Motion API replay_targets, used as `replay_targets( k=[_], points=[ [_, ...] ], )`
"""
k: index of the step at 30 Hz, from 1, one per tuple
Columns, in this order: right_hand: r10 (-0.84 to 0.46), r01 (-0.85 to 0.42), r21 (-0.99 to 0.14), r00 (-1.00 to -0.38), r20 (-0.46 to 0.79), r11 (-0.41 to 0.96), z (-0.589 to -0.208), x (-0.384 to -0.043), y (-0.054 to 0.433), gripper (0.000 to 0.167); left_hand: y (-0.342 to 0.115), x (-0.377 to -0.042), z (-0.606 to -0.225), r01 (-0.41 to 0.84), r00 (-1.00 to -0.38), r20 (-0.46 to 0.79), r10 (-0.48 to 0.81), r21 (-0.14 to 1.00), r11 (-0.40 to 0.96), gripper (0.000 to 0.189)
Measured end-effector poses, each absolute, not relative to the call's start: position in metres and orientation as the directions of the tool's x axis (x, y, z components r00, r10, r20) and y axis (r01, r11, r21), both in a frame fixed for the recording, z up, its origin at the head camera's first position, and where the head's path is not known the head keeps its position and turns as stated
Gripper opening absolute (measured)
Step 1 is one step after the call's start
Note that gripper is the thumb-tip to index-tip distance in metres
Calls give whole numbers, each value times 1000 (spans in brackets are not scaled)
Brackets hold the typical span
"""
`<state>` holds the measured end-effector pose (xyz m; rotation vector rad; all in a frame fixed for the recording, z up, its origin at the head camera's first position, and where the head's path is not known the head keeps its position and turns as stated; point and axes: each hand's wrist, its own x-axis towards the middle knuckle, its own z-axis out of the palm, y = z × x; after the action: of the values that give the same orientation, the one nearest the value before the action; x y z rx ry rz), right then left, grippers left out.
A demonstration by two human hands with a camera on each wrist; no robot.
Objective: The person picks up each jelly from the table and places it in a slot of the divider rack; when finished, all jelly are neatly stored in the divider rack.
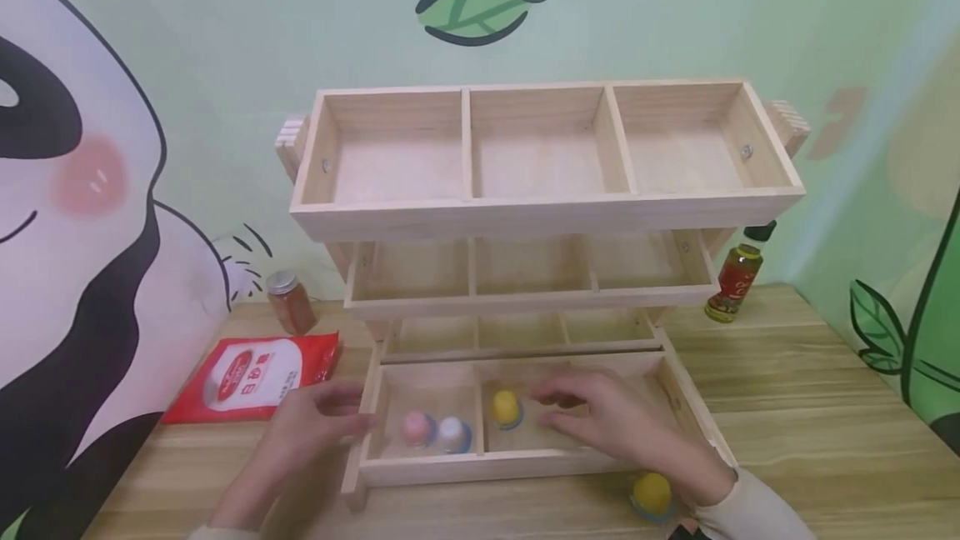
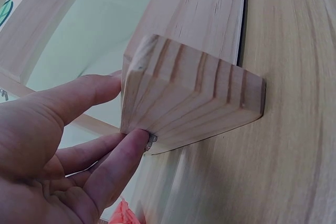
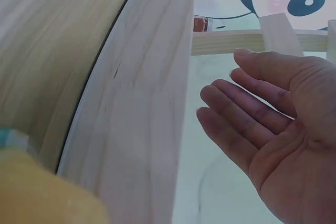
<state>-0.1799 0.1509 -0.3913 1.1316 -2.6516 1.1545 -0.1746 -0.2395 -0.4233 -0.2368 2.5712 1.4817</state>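
A tiered wooden rack (image 1: 547, 215) with divided trays stands in front of me. My left hand (image 1: 322, 415) grips the left side of its bottom tray (image 1: 420, 470); in the left wrist view, thumb and fingers lie around the corner of the wooden side board (image 2: 189, 82). A pink-topped piece (image 1: 417, 428) and a white-topped piece (image 1: 452, 434) sit in the tray's left compartment. Just right of the divider is a yellow-topped piece with a blue base (image 1: 506, 408). My right hand (image 1: 607, 411) hovers beside it, fingers extended, palm bare in the right wrist view.
Another yellow-topped piece (image 1: 651, 494) lies on the table in front of the tray, under my right forearm. A red-and-white packet (image 1: 251, 377) and a lidded jar (image 1: 292, 303) are at left. An oil bottle (image 1: 737, 277) stands behind at right.
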Motion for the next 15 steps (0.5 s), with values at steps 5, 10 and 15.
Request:
replay_targets(
  k=[5, 10, 15],
  points=[
    [-610, -662, -601, -717, 336, 447, -390, -172, 164, 21, -241, -175, -422, -199, -978, -207, -42, 839, 506, 67],
    [-614, -669, -591, -713, 339, 451, -389, -164, 180, 21, -240, -175, -422, -216, -974, -220, -54, 832, 510, 66],
    [-591, -624, -611, -751, 295, 488, -386, -155, 197, 23, -240, -175, -422, -228, -971, -230, -59, 836, 499, 67]
  ],
)
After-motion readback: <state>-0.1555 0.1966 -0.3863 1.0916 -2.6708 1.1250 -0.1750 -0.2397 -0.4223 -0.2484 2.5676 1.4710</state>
